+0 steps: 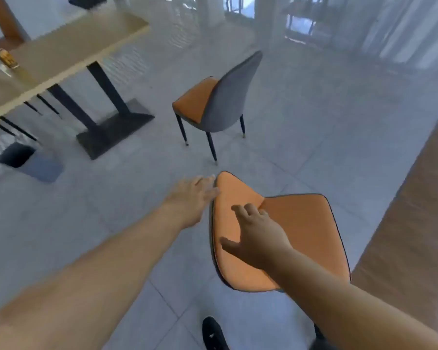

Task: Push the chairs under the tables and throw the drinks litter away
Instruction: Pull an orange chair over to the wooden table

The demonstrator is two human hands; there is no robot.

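An orange chair (pixel 301 228) stands right below me, its backrest towards me. My left hand (pixel 192 198) reaches to the backrest's left edge, fingers spread and touching it. Over the backrest's front hovers my right hand (pixel 256 238), fingers apart and holding nothing. A second chair (pixel 220 102), grey-backed with an orange seat, stands alone on the floor further off, away from the light wooden table (pixel 68 46) at the upper left. A brown drink bottle (pixel 7 58) sits on that table at the far left, blurred.
A dark waste bin (pixel 25 160) stands on the tiled floor beside the table's black pedestal base (pixel 114 127). More chair legs show under the table at left. A wooden surface (pixel 415 223) runs along the right. My shoe (pixel 213 334) is at the bottom.
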